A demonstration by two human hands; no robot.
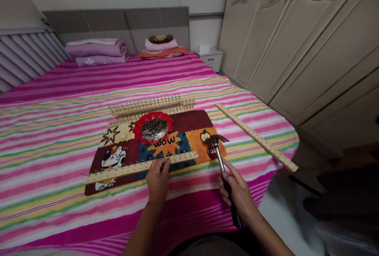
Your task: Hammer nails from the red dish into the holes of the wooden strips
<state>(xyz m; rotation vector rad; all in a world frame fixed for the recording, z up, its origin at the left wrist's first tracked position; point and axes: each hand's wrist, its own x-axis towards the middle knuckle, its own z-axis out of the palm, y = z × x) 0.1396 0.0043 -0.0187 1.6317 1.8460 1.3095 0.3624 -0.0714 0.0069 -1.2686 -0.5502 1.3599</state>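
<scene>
A claw hammer with a dark handle is gripped in my right hand; its head is up over the mat's right side. My left hand has its fingertips pinched together at the near edge of a pale wooden strip. Whatever lies between those fingertips is too small to make out. Nails stand in a row along the strip, and holes dot its surface. Beyond it, a red scalloped bowl holds a heap of nails.
Behind the bowl lie wooden strips bristling with nails. Another holed strip rests slantwise on the striped bedsheet at right. A patterned mat lies under the bowl. Folded bedding sits by the headboard; wardrobes stand right.
</scene>
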